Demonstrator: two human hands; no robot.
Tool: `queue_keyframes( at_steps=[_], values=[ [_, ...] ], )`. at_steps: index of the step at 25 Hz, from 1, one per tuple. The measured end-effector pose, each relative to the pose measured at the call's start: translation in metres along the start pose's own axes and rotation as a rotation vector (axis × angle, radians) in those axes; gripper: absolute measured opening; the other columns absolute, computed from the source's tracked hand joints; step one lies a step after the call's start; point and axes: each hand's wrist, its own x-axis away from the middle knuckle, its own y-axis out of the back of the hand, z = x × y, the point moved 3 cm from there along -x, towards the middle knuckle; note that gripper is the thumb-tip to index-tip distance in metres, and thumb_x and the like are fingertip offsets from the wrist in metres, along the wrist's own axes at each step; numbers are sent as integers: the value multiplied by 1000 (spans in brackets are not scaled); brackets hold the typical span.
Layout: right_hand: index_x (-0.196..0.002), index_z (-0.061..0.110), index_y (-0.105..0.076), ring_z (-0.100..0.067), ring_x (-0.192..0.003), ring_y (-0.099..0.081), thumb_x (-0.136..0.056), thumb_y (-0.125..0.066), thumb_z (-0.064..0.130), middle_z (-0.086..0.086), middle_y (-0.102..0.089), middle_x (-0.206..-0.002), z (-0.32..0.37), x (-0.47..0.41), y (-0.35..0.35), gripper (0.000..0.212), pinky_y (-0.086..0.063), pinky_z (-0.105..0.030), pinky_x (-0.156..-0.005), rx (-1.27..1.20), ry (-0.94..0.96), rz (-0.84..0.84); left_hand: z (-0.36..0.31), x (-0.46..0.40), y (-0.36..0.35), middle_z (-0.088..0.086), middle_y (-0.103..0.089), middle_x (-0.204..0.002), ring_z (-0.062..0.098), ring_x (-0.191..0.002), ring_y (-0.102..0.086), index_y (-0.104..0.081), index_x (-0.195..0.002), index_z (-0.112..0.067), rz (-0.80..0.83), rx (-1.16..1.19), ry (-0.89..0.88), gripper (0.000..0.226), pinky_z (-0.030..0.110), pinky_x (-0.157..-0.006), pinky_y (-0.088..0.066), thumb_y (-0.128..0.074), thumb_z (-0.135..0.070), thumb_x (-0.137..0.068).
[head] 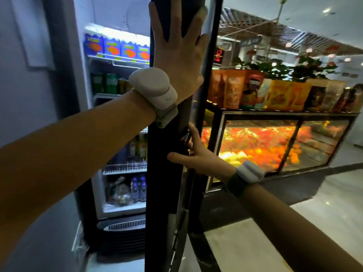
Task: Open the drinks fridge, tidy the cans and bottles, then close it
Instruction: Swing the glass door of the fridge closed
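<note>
The drinks fridge stands open, and its dark door is seen edge-on in the middle of the view. My left hand lies flat on the door's edge high up, fingers spread, thumb wrapped round the far side. My right hand touches the door edge lower down near a small latch, fingers apart. Inside, blue cartons fill the top shelf, green cans stand below, bottles sit further down, and blue bottles rest on the bottom shelf.
A glass display counter lit orange stands right of the door, with snack bags and potted plants on top. A grey wall is on the left. Pale tiled floor lies to the right.
</note>
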Motion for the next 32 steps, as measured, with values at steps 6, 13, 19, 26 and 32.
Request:
queue_keyframes(
  at_steps=[6,13,19,26,32],
  values=[
    [-127,27,-12,-15,-114,-59,-78,-74,17,-5,-53,-126,-35,-66,-71,80,-54,-42,-95,156,42,106,71,21,-33,13,-15,-158,57,-137,-9,-49,-99,-5,59,-147,136,16,61,-114,-16,-44,-4,-84],
    [-119,9,-39,-12,-77,-57,-80,-68,15,11,-57,-92,-34,-168,-125,48,-48,-25,-69,266,120,84,185,44,-80,11,-10,-159,56,-138,-3,-48,-109,-15,94,-169,73,25,53,-114,-18,-46,-24,-86],
    [-110,12,-57,-15,-88,-60,-73,-74,16,-1,-64,-93,-37,-274,-167,40,-39,-17,-73,350,148,45,273,50,-146,14,-1,-159,54,-138,6,-34,-139,-19,106,-113,121,62,54,-114,-14,-54,-11,-82],
    [-113,5,-56,-19,-98,-62,-78,-71,10,-14,-69,-108,-56,-366,-199,39,-46,-24,-84,292,131,-7,340,49,-217,20,4,-157,55,-137,10,-15,-149,-13,192,-16,178,76,60,-114,-5,-53,-4,-83],
    [-115,5,-56,-32,-109,-61,-80,-68,15,-16,-68,-113,-75,-449,-209,38,-48,-34,-90,396,100,-53,389,45,-285,21,9,-157,52,-138,13,-9,-149,-14,238,49,220,76,59,-114,-9,-51,-5,-87]
  ],
)
